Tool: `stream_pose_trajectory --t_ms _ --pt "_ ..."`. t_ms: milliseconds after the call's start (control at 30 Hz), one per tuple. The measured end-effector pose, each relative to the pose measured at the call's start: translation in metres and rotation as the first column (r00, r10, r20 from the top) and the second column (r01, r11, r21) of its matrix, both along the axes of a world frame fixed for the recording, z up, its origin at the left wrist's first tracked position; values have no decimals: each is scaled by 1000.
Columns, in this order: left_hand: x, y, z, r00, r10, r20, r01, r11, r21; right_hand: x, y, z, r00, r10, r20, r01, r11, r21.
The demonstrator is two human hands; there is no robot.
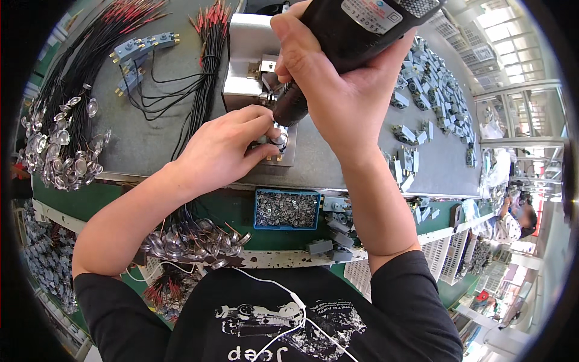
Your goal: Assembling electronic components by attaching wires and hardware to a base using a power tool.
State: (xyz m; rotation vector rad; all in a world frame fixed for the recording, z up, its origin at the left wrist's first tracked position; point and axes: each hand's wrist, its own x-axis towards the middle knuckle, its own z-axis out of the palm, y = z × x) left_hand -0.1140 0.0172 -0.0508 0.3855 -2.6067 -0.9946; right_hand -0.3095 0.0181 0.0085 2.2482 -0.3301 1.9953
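Power screwdriver (338,45) slanting down to our left fingertips

We hold it over the front of a metal stand (250,42), nose close to a small shiny part (281,139); whether the tip touches is hidden. Our right hand (350,99) is wrapped firmly round the black body. Our left hand (226,139) is nearly closed, thumb and finger pinching at the part. We judge this to be a fastening step, and the next move calls for a steady pinch and the tool kept in line.

The grey tabletop (322,166) carries black wires (208,75) with red ends and silver caps (60,142) on our left, and loose grey blocks (443,99) on our right. On a green ledge (120,202) nearer us, a blue tray (256,211) holds metal bits (286,210). Beyond, at right, are bright windows (518,51), white crates (445,256) and another person (508,228)
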Motion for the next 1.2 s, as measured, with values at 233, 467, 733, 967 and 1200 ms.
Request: stream_pose_trajectory --t_ms 233,467,733,967,1200 --pt "5 5 -8 998 21 -54 -22 999 -31 50 64 33 874 -376 308 -15 613 790" --pt "0 8 16 997 0 -83 -22 965 -262 41 65 26 866 -423 268 98 668 738" --pt "-5 53 -3 767 -527 367 641 655 -400 35 74 28 822 -490 290 150 678 720" --pt "-7 53 -4 782 -566 262 624 705 -337 33 66 48 801 -509 317 209 733 648" --pt "-9 57 -10 774 -610 170 633 745 -209 31 13 43 886 -244 393 123 944 307"
